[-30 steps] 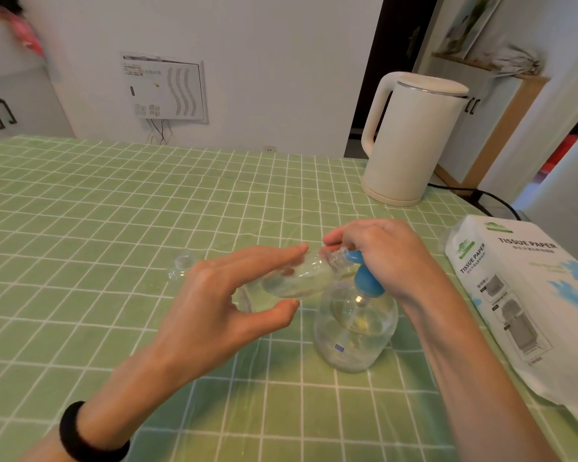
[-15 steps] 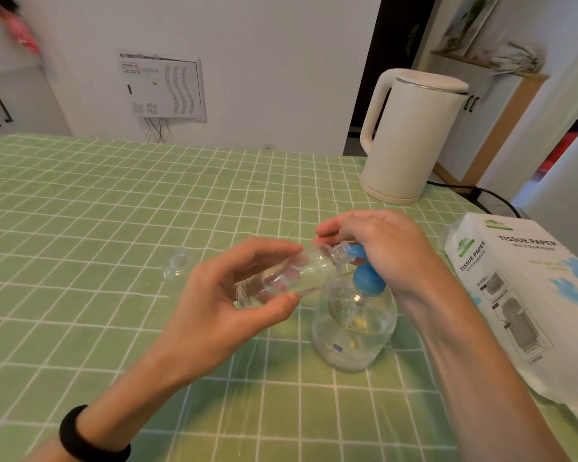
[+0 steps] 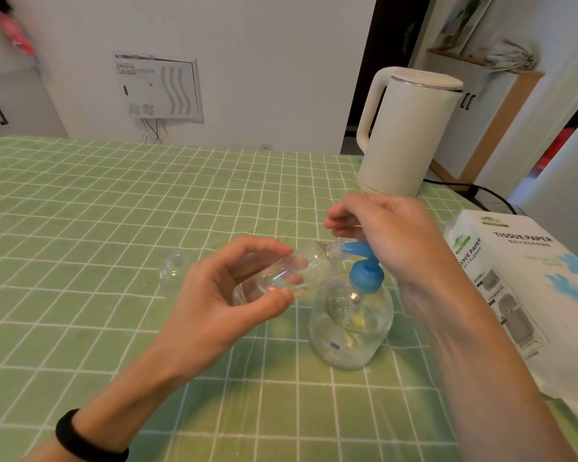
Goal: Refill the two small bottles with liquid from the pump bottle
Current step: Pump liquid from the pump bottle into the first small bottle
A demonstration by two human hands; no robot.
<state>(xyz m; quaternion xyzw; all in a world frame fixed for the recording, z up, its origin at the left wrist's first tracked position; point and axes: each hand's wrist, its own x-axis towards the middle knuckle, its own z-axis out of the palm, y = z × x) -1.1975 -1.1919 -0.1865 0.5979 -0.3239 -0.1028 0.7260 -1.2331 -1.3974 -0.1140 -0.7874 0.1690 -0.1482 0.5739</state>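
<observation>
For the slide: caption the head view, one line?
Left hand holds a small clear bottle tilted, mouth at the blue spout of the pump bottle; right hand curls over its top.

Loads of bare cloth over the left half of the table (image 3: 80, 211), right back to the far edge. Just a small clear piece (image 3: 172, 266) sitting out there, a bit left of the left hand (image 3: 221, 295). Middle pretty jammed: pump bottle (image 3: 351, 331) standing between the two forearms, small bottle (image 3: 281, 275) tilted across to its spout, right hand (image 3: 391, 238) over the top. Right side tight too: kettle (image 3: 404, 135) near the far right corner, cable (image 3: 481, 191) trailing off behind it, tissue pack (image 3: 521, 295) along the right edge, just beside the right forearm. Open strip of cloth at the near edge, between the arms.
</observation>
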